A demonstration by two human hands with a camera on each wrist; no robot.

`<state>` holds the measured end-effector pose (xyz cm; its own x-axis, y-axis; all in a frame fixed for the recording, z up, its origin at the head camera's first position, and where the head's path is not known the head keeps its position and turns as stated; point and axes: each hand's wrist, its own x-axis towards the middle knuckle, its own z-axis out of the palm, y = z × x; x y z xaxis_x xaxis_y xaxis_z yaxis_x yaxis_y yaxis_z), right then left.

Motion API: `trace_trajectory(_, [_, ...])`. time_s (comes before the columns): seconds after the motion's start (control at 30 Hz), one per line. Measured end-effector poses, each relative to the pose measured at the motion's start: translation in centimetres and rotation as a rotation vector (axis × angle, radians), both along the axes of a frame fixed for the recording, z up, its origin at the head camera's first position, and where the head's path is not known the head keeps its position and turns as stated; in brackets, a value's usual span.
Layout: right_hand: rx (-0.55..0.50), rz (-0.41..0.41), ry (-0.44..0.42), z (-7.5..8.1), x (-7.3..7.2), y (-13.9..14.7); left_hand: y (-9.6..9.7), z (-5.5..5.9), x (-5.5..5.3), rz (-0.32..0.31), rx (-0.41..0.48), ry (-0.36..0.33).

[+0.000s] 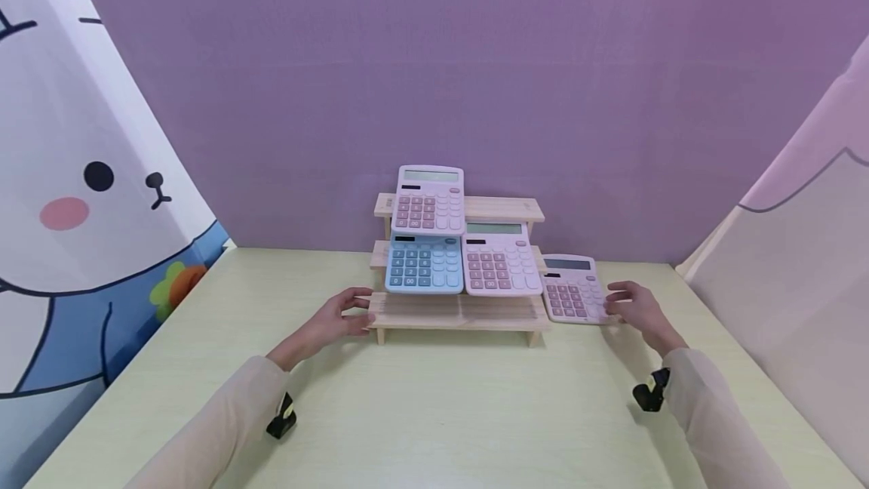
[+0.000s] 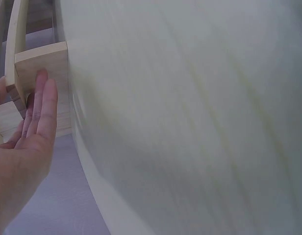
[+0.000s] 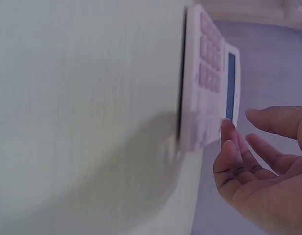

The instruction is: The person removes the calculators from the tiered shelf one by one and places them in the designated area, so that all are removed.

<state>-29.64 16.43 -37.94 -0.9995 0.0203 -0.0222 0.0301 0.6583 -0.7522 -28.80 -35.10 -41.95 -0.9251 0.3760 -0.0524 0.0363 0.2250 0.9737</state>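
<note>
My left hand is at the left end of a wooden three-tier stand. In the left wrist view its fingers lie against the leg panel under the lowest board, with the thumb at the board's upper side, gripping that end. My right hand is at the right edge of a pink calculator lying on the table. Its fingers are loosely bent, thumb apart, with nothing between them. One fingertip is close to the calculator's edge; I cannot tell whether it touches.
A pink calculator leans on the top tier. Below it, a blue calculator and another pink calculator lean on the middle tier. A purple backdrop rises behind the pale table, and printed cloths hang at both sides.
</note>
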Motion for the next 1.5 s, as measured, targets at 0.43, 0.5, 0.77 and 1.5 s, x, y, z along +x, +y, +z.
trace_trajectory(0.43, [-0.1, 0.043, 0.106, 1.6, 0.2, -3.1, -0.2, -0.2, -0.1, -0.006, 0.0, -0.006])
trace_trajectory(0.5, [-0.114, 0.052, 0.119, 1.8, 0.2, -3.6, -0.2, -0.2, -0.2, -0.006, 0.001, -0.006])
trace_trajectory(0.77, [-0.122, 0.076, 0.128, 3.1, 0.2, -5.5, -0.2, -0.2, -0.1, -0.001, -0.007, -0.003])
trace_trajectory(1.5, [-0.186, 0.194, 0.136, 6.9, -0.5, -10.6, 0.0, 0.0, -0.1, 0.006, -0.008, -0.013])
